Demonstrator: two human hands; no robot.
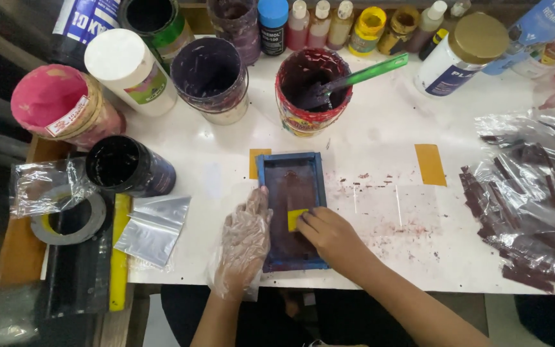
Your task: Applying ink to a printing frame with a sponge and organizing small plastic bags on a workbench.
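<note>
Screen frame [292, 212]: small blue-edged printing frame, flat on the white desk [380, 128] near the front edge, mesh stained dark maroon; both hands are on it.
Far left: roll of tape [70, 222] and crumpled clear plastic [43, 183] at the desk's left end; a yellow-edged black strip [121, 250] runs along the edge; a clear plastic pouch [152, 228] lies beside it.
Back left tubs: pink-lidded jar [56, 103], white-lidded tub [130, 71] and black open pot [123, 166], kept behind and to the side of the frame, within reach but apart from it.
Left hand [244, 241]: in a thin clear plastic glove, fingers spread flat against the frame's left rail; grip released, pressing rather than grasping, probably to pin the frame so it does not slide.
Right hand [332, 234]: bare, grip clenched on a small yellow squeegee piece [296, 219], its edge on the mesh about mid-frame, seemingly to drag ink across.
Ink pot [311, 90]: red-rimmed, maroon inside, straight behind the frame, green stirring stick [370, 72] resting in it with the handle out to the right.
Markers: two orange tape patches [430, 164], one at the frame's top-left corner, one well to its right, likely registration marks.
Right side: maroon smears on the desk, then a heap of printed clear sleeves [528, 199], kept well apart from the frame.
</note>
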